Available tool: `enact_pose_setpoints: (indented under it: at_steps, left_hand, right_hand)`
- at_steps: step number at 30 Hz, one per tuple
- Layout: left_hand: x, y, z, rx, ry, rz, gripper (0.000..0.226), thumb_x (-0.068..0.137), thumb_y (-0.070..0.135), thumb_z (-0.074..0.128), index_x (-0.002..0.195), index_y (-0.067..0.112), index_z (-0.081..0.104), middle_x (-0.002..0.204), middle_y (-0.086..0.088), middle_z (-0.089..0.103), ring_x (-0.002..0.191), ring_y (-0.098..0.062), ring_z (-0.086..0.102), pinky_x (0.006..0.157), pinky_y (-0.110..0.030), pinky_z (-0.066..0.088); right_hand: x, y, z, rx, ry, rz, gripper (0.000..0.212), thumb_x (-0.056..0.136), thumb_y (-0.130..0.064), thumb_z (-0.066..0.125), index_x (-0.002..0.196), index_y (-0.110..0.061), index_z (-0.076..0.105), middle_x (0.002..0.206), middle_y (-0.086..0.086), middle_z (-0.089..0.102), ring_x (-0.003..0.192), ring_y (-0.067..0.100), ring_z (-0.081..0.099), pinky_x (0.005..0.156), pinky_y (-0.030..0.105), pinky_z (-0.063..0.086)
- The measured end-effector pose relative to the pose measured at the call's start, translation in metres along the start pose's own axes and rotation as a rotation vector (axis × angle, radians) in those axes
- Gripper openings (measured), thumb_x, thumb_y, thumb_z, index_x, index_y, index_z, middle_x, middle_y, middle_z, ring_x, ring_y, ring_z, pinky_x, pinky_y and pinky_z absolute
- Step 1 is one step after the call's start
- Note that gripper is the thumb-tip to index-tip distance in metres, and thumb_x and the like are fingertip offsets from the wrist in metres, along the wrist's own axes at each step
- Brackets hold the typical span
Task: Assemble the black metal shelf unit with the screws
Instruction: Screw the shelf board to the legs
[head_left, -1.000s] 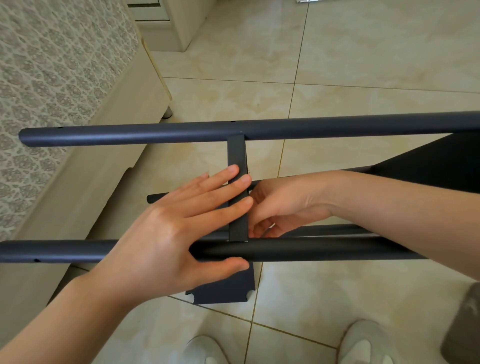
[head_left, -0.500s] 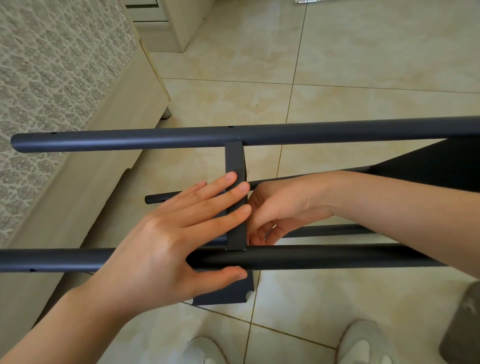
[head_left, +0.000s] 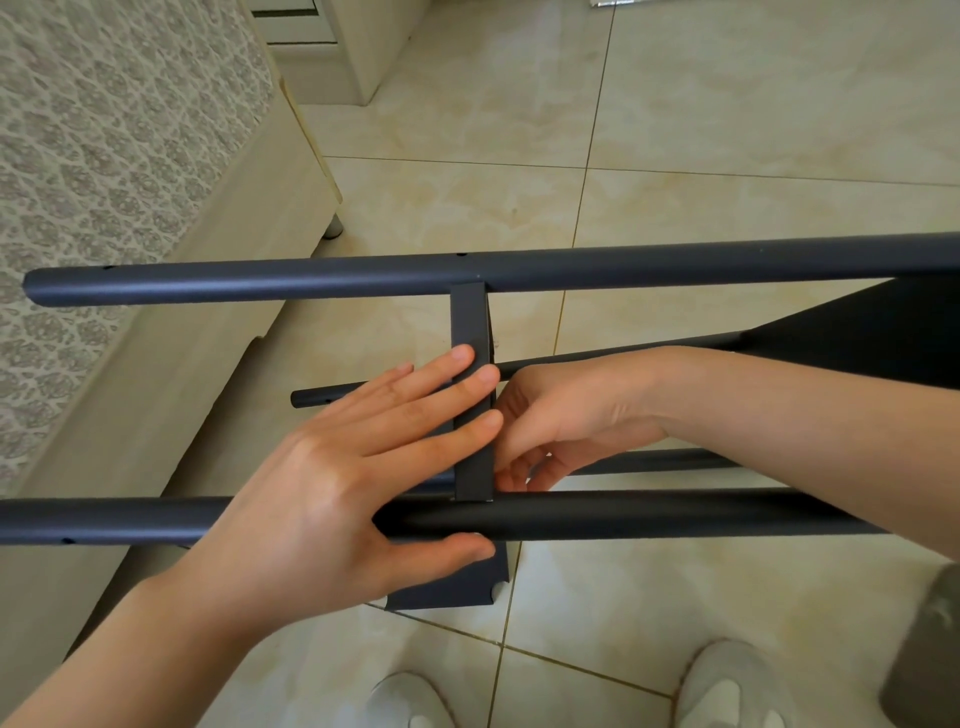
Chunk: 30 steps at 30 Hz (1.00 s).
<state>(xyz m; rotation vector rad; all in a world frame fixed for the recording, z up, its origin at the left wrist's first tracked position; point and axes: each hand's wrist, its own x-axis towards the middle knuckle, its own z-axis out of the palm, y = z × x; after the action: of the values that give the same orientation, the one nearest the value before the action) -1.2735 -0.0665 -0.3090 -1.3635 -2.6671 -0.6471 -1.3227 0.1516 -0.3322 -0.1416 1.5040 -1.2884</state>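
Observation:
The black metal shelf unit lies on its side above the floor. Its far tube (head_left: 311, 275) and near tube (head_left: 623, 514) run left to right, and an upright shelf panel (head_left: 470, 322) stands edge-on between them. My left hand (head_left: 332, 488) lies flat across the panel's edge with straight fingers, its thumb under the near tube. My right hand (head_left: 566, 410) is just right of the panel, fingers curled toward the joint of panel and near tube. Whatever they hold is hidden. No screw is visible.
A second black panel (head_left: 883, 332) sits at the right, and two lower tubes (head_left: 311, 399) run beneath. A bed with a patterned cover (head_left: 104, 156) lines the left side. My shoes (head_left: 410, 701) stand on the tiled floor below, with a dark object (head_left: 924, 649) at the lower right.
The frame has shifted slightly in view. Both hands stay at the panel, and the right hand's fingers have curled a little lower toward the near tube.

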Motion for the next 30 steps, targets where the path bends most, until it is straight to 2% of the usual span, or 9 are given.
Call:
enact_pose_setpoints:
  at_steps: [2, 4, 7, 13, 16, 19, 21, 23, 30]
  left_hand:
    - [0.0011, -0.0001, -0.0003, 0.002, 0.003, 0.001, 0.065, 0.085, 0.051, 0.074, 0.135, 0.012, 0.061, 0.151, -0.004, 0.05, 0.148, -0.021, 0.038, 0.116, -0.048, 0.04]
    - [0.0019, -0.0003, -0.0004, 0.006, 0.003, 0.004, 0.065, 0.084, 0.05, 0.074, 0.135, 0.012, 0.061, 0.151, -0.005, 0.049, 0.147, -0.021, 0.038, 0.115, -0.049, 0.04]
    - [0.0016, -0.0008, 0.0, 0.006, 0.0, 0.005, 0.066, 0.083, 0.05, 0.076, 0.135, 0.012, 0.06, 0.152, -0.004, 0.049, 0.148, -0.021, 0.038, 0.116, -0.049, 0.04]
    - [-0.0005, -0.0014, 0.0007, 0.009, 0.003, 0.007, 0.066, 0.084, 0.051, 0.076, 0.136, 0.013, 0.06, 0.152, -0.004, 0.049, 0.148, -0.021, 0.038, 0.114, -0.05, 0.042]
    - [0.0011, -0.0019, 0.0007, 0.009, 0.009, 0.005, 0.067, 0.084, 0.052, 0.075, 0.136, 0.013, 0.06, 0.152, -0.004, 0.049, 0.148, -0.021, 0.038, 0.115, -0.049, 0.041]
    - [0.0036, -0.0021, 0.0001, 0.009, 0.015, -0.004, 0.066, 0.084, 0.053, 0.072, 0.135, 0.012, 0.061, 0.152, -0.005, 0.049, 0.148, -0.02, 0.038, 0.114, -0.048, 0.042]
    - [0.0045, -0.002, 0.0001, 0.01, 0.014, -0.009, 0.066, 0.085, 0.053, 0.072, 0.135, 0.011, 0.061, 0.152, -0.005, 0.049, 0.148, -0.02, 0.038, 0.115, -0.046, 0.042]
    - [0.0046, -0.0019, 0.0003, 0.012, 0.013, -0.01, 0.066, 0.085, 0.053, 0.071, 0.135, 0.011, 0.062, 0.152, -0.005, 0.049, 0.148, -0.019, 0.037, 0.117, -0.043, 0.039]
    - [0.0049, -0.0025, 0.0004, 0.013, 0.02, 0.005, 0.066, 0.085, 0.052, 0.072, 0.134, 0.01, 0.062, 0.151, -0.005, 0.049, 0.148, -0.02, 0.038, 0.117, -0.042, 0.039]
  right_hand:
    - [0.0005, 0.0005, 0.0013, 0.048, -0.018, -0.002, 0.012, 0.093, -0.003, 0.058, 0.1, 0.002, 0.067, 0.088, 0.014, 0.065, 0.078, 0.019, 0.062, 0.076, 0.026, 0.056]
    - [0.0019, 0.0016, 0.0025, 0.084, -0.013, -0.002, 0.014, 0.094, -0.001, 0.056, 0.106, 0.002, 0.064, 0.088, 0.015, 0.063, 0.075, 0.019, 0.06, 0.074, 0.026, 0.055]
    - [0.0026, 0.0014, 0.0042, 0.07, 0.027, -0.001, 0.009, 0.094, -0.001, 0.058, 0.089, -0.001, 0.066, 0.073, 0.007, 0.063, 0.063, 0.013, 0.056, 0.065, 0.02, 0.053]
    - [0.0023, 0.0028, 0.0057, -0.001, 0.079, 0.023, 0.035, 0.091, -0.004, 0.061, 0.059, -0.016, 0.068, 0.06, 0.002, 0.061, 0.056, 0.01, 0.054, 0.06, 0.019, 0.049]
    - [-0.0006, 0.0017, 0.004, -0.023, 0.106, 0.034, 0.025, 0.091, -0.006, 0.062, 0.067, -0.012, 0.068, 0.063, 0.001, 0.062, 0.057, 0.009, 0.056, 0.06, 0.019, 0.049]
    - [-0.0047, 0.0008, 0.0014, -0.029, 0.051, 0.039, 0.01, 0.093, -0.013, 0.062, 0.091, -0.009, 0.071, 0.082, 0.004, 0.071, 0.076, 0.016, 0.065, 0.075, 0.028, 0.055]
    - [-0.0052, 0.002, -0.0009, 0.009, 0.017, 0.029, 0.012, 0.094, -0.013, 0.061, 0.101, -0.007, 0.07, 0.095, 0.007, 0.07, 0.086, 0.019, 0.066, 0.082, 0.032, 0.055]
    - [-0.0041, 0.0031, -0.0016, 0.068, -0.004, 0.01, 0.013, 0.094, -0.008, 0.06, 0.102, -0.005, 0.069, 0.098, 0.011, 0.069, 0.086, 0.02, 0.066, 0.081, 0.031, 0.055]
    - [-0.0017, 0.0019, 0.0001, 0.009, 0.035, -0.011, 0.01, 0.092, -0.006, 0.06, 0.09, -0.007, 0.07, 0.082, 0.006, 0.068, 0.079, 0.014, 0.064, 0.079, 0.028, 0.052]
